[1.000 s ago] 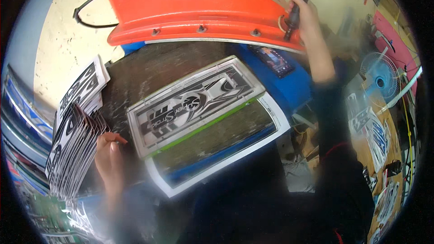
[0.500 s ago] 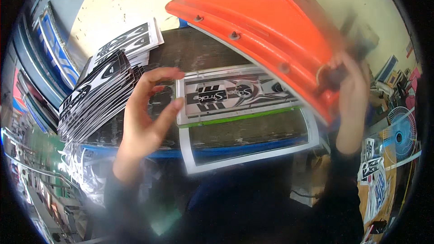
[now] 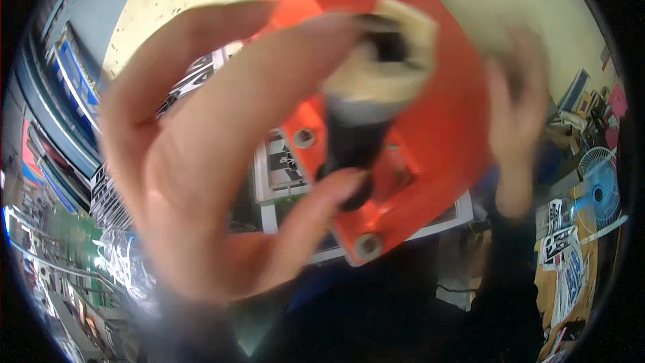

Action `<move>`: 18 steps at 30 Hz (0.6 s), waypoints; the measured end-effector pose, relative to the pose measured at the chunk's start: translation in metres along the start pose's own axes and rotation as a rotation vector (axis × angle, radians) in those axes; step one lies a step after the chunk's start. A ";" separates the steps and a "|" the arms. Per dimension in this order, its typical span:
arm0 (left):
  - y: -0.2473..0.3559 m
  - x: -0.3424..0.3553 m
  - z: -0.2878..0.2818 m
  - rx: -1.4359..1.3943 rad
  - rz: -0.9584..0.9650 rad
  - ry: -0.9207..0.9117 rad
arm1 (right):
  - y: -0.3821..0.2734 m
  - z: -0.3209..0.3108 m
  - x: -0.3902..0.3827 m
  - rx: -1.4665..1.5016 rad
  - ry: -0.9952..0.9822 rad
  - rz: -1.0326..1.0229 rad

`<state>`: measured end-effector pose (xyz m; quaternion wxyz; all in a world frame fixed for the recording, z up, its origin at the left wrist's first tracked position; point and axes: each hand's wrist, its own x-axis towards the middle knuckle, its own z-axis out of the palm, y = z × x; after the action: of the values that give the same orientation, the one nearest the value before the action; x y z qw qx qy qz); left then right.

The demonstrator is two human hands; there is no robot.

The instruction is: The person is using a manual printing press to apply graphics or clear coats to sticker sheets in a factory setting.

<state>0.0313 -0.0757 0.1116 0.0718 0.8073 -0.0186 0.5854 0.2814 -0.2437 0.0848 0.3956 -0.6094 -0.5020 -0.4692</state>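
Close in front, my left hand (image 3: 201,154) reaches around a black handle (image 3: 356,141) with a worn cream-coloured upper part; the thumb touches its lower end and the fingers curve over its top. Behind the handle stands the orange press arm (image 3: 443,101), with bolts along its edge. To the arm's right, my right hand (image 3: 519,107) is raised and smeared by motion, with something dark beside its fingers. Under the arm, only the left end of a clear-topped cutting die (image 3: 281,173) shows, over black-and-white printed stuff. A white sheet frame (image 3: 430,227) sticks out below it.
Stacked printed black-and-white sheets (image 3: 111,202) lie at the left, partly behind my left hand. Framed screens (image 3: 80,81) lean at the far left. A blue fan (image 3: 598,191) and a wooden table (image 3: 584,269) with printed sheets stand at the right.
The orange arm has swung left and nearer, covering most of the die. My left hand has left the die's edge and come up to the handle. My right hand has moved off the arm's end.
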 end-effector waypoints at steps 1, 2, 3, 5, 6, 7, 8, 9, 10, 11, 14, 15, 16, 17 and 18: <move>-0.004 0.001 -0.009 0.092 0.058 0.002 | 0.018 0.005 0.007 -0.119 0.178 -0.038; -0.008 0.002 -0.016 0.184 0.115 0.007 | 0.032 0.006 0.012 -0.169 0.165 -0.050; -0.012 0.002 -0.020 0.243 0.158 0.015 | 0.043 0.007 0.017 -0.265 0.226 -0.022; -0.017 0.005 -0.026 0.295 0.256 -0.011 | 0.057 0.005 0.023 -0.388 0.281 0.018; -0.018 0.006 -0.027 0.323 0.287 -0.023 | 0.061 0.006 0.026 -0.371 0.316 0.021; -0.018 0.008 -0.030 0.384 0.298 -0.055 | 0.062 0.005 0.028 -0.353 0.351 0.020; -0.018 0.012 -0.034 0.350 0.266 -0.073 | 0.062 0.005 0.029 -0.301 0.345 0.106; -0.019 0.014 -0.037 0.442 0.318 -0.068 | 0.059 0.003 0.026 -0.319 0.348 0.107; -0.020 0.016 -0.042 0.456 0.292 -0.065 | 0.053 0.003 0.021 -0.170 0.298 0.350; -0.024 0.017 -0.044 0.463 0.312 -0.056 | 0.049 0.003 0.017 -0.014 0.246 0.592; -0.039 0.009 -0.049 0.501 0.347 0.012 | 0.044 0.007 0.014 -0.133 0.287 0.426; -0.045 0.005 -0.049 0.513 0.351 0.032 | 0.043 0.009 0.014 -0.119 0.356 0.359; -0.050 -0.003 -0.047 0.562 0.243 0.172 | 0.043 0.011 0.014 -0.112 0.354 0.357; -0.054 -0.008 -0.046 0.612 0.134 0.313 | 0.042 0.012 0.015 -0.084 0.394 0.302; -0.058 -0.010 -0.047 0.624 0.131 0.311 | 0.042 0.014 0.015 -0.054 0.434 0.249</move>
<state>-0.0093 -0.0127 0.1107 -0.2140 0.6887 0.1208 0.6821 0.3259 -0.2339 0.0955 0.5325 -0.5618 -0.3136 -0.5500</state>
